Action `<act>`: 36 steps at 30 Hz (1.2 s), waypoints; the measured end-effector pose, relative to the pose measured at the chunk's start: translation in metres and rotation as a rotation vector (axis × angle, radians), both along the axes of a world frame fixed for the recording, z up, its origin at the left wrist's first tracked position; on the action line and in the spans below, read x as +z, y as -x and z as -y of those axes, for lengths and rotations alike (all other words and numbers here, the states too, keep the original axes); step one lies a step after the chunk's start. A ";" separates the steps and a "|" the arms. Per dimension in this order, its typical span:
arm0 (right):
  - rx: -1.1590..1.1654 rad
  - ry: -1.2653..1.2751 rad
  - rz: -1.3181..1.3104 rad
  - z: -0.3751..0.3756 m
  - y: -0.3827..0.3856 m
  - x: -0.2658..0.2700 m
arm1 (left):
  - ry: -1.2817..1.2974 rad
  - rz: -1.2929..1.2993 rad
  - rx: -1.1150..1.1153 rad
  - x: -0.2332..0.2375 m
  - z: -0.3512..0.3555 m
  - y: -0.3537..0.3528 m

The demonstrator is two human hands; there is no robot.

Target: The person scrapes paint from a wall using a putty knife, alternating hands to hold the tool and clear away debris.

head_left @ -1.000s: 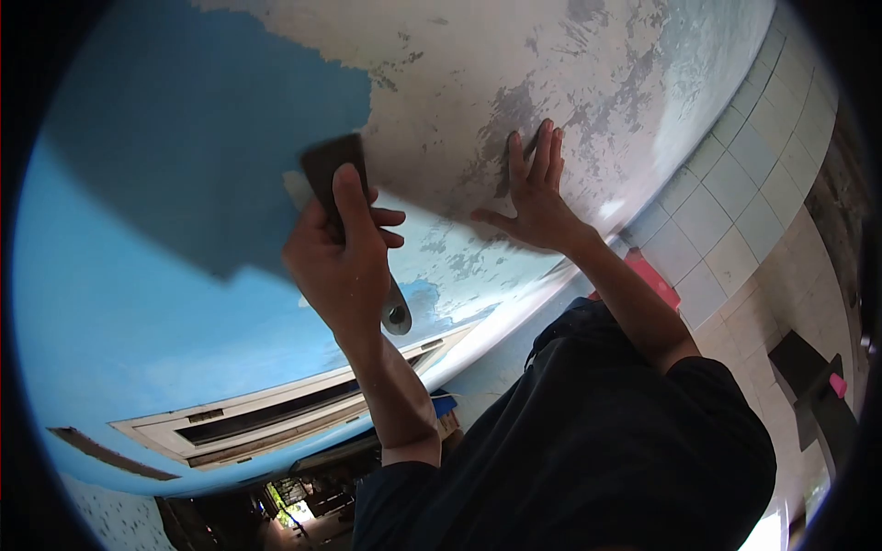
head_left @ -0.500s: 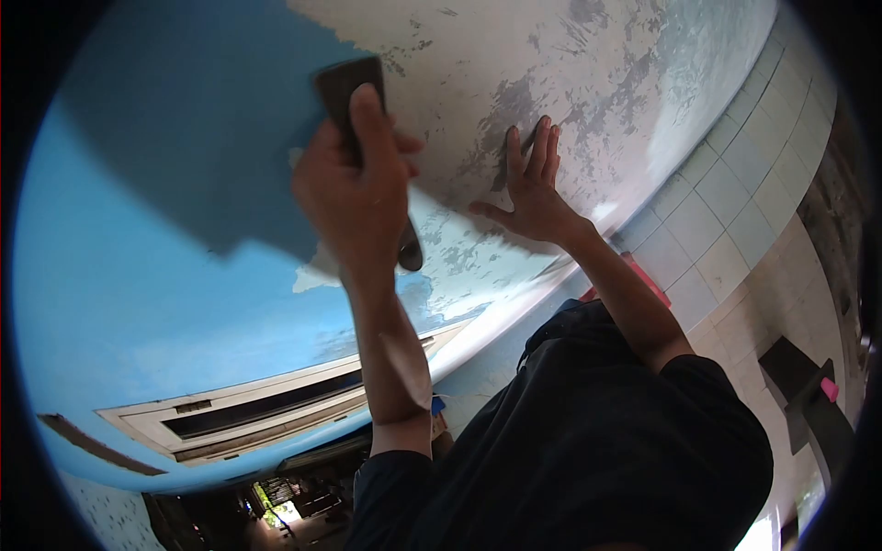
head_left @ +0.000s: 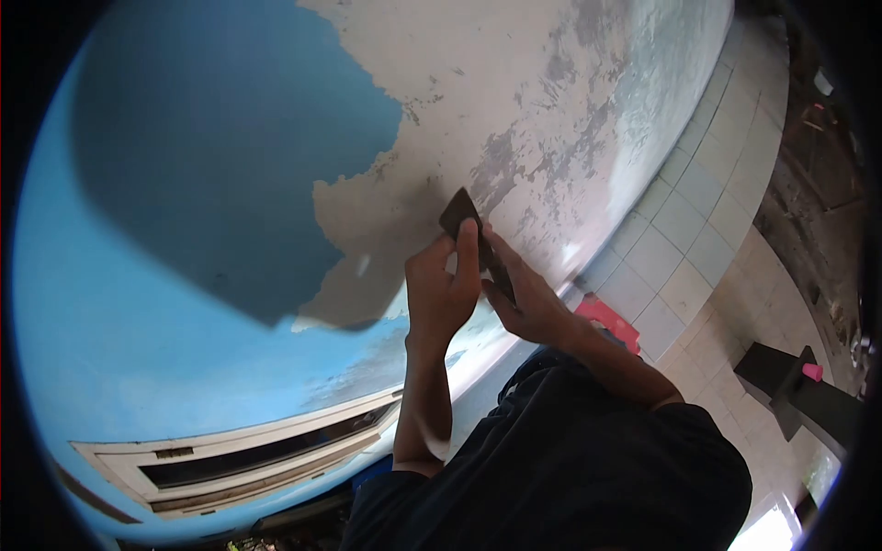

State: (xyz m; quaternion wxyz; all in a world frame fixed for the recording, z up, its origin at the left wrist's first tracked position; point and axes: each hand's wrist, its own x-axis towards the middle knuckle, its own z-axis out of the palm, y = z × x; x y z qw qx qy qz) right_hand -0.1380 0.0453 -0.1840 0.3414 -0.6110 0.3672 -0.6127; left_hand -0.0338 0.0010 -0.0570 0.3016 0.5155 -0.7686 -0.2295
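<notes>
A dark, wide-bladed scraper [head_left: 459, 210] is held in front of the wall, its blade pointing up and its handle running down to the right. My left hand [head_left: 443, 286] is closed round it, the thumb pressed along the blade. Against the scraper's other side, my right hand [head_left: 533, 303] has its fingers and thumb about the handle. Behind both is the wall [head_left: 432, 129], where ragged blue paint [head_left: 230, 138] gives way to a bare, pale grey patched surface.
A white-framed vent opening [head_left: 266, 455] sits low at the left in the blue wall. Pale tiles [head_left: 680, 220] run along the wall's foot on the right. A red object [head_left: 608, 321] lies by my right forearm. Farther right stands a dark post [head_left: 781, 381] with a pink cup-like item [head_left: 812, 372].
My left hand has brought the scraper down and right, away from the blue paint. My right hand, spread on the bare wall before, has come down to the scraper's handle.
</notes>
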 end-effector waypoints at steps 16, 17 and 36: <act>-0.616 0.083 -0.278 0.009 -0.050 0.083 | 1.280 -0.381 0.706 0.022 -0.023 -0.202; -0.643 0.090 -0.285 0.010 -0.052 0.088 | 1.351 -0.262 0.631 0.019 -0.020 -0.206; -0.886 0.161 -0.476 0.015 -0.061 0.114 | 1.833 -0.634 0.233 0.019 0.004 -0.203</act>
